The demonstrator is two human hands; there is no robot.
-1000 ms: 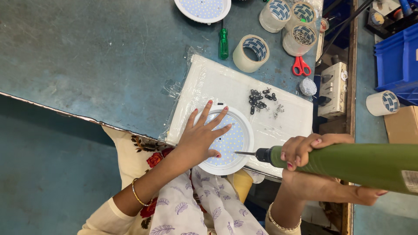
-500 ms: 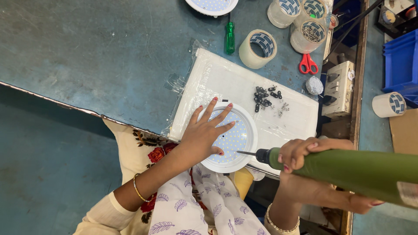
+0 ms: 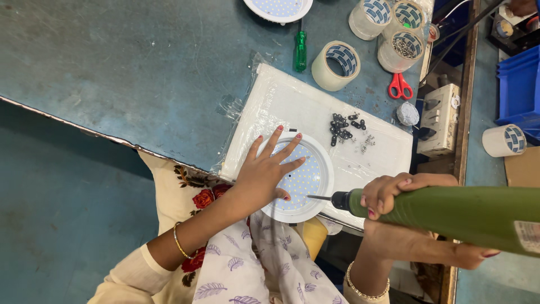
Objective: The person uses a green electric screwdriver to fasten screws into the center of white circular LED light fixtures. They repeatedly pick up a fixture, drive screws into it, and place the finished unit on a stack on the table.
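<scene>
My left hand (image 3: pixel 264 171) lies flat with fingers spread on a round white light panel (image 3: pixel 312 180) dotted with small LEDs. The panel rests on a white plastic-wrapped board (image 3: pixel 292 107) at the table's near edge. My right hand (image 3: pixel 394 194) grips a green electric screwdriver (image 3: pixel 450 214). Its thin bit (image 3: pixel 319 197) points left and touches the panel's right rim. A small pile of black clips and silver screws (image 3: pixel 344 127) sits on the board just beyond the panel.
On the blue-grey table (image 3: pixel 112 67) lie a green-handled screwdriver (image 3: pixel 301 49), tape rolls (image 3: pixel 336 65), tubs with screws (image 3: pixel 400 49), red scissors (image 3: pixel 399 85), another round panel (image 3: pixel 278 8) and a white socket block (image 3: pixel 439 119). Blue bins (image 3: pixel 517 84) stand at right.
The view has shifted slightly. My left hand stays flat on the panel and the screwdriver bit remains at the panel's rim.
</scene>
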